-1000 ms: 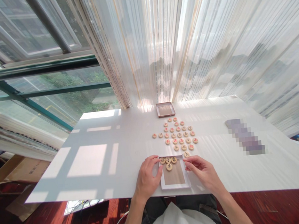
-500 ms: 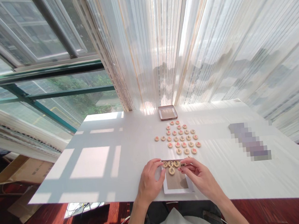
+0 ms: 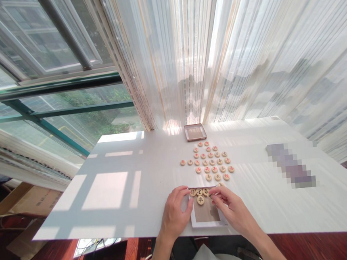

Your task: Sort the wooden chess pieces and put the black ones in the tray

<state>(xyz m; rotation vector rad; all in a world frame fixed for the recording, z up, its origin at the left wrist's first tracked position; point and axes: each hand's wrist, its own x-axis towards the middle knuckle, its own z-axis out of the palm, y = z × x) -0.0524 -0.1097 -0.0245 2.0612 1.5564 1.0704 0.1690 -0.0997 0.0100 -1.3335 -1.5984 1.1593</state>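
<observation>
A shallow open box [image 3: 208, 224] with white walls and a brown floor lies at the table's near edge. Inside it, three round wooden xiangqi pieces [image 3: 199, 192] form a row along the far wall, and a single piece [image 3: 200, 200] sits just below them. My left hand [image 3: 176, 208] steadies the box by its left side, fingertips at the far corner and thumb on the wall. At the far right corner of the box, my right hand [image 3: 227, 202] pinches another xiangqi piece [image 3: 210, 196], mostly covered by the fingers.
Beyond the box, several xiangqi pieces [image 3: 211, 162] with red or dark characters are spread on the white table [image 3: 153, 180]. Farther back lies an open box lid [image 3: 195, 132]. A pixelated object [image 3: 290, 166] is on the right. Sheer curtains [image 3: 168, 65] hang behind the table.
My right hand has lowered the pinched piece slightly toward the box floor, beside the row. My left hand stays at the box's left side. The whole view has shifted slightly.
</observation>
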